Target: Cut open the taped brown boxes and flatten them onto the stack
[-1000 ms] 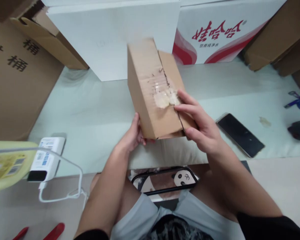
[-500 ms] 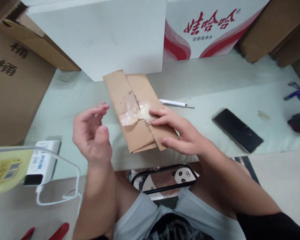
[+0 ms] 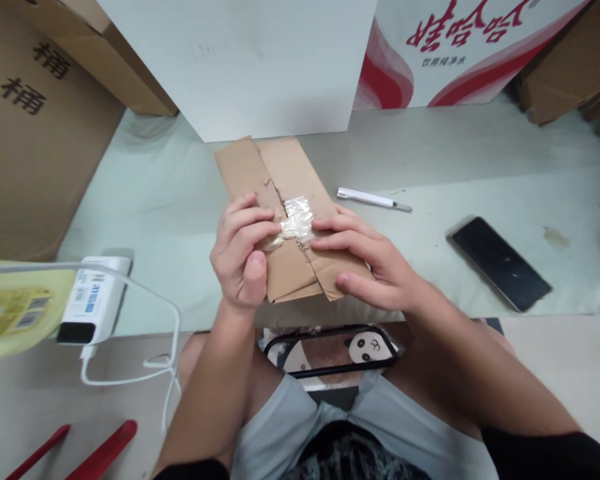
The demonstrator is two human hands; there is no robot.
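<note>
The flattened cardboard box (image 3: 285,220) lies on the pale bench (image 3: 170,200), close to the near edge, in front of the person. The left hand (image 3: 240,257) has its fingers (image 3: 253,220) narrow, pinching the crumpled clear tape (image 3: 296,220) at the seam of the box. The right hand (image 3: 373,263) presses flat on the box, fingers spread. A white pen (image 3: 373,199) and a black phone (image 3: 500,263) lie to the right on the bench.
</note>
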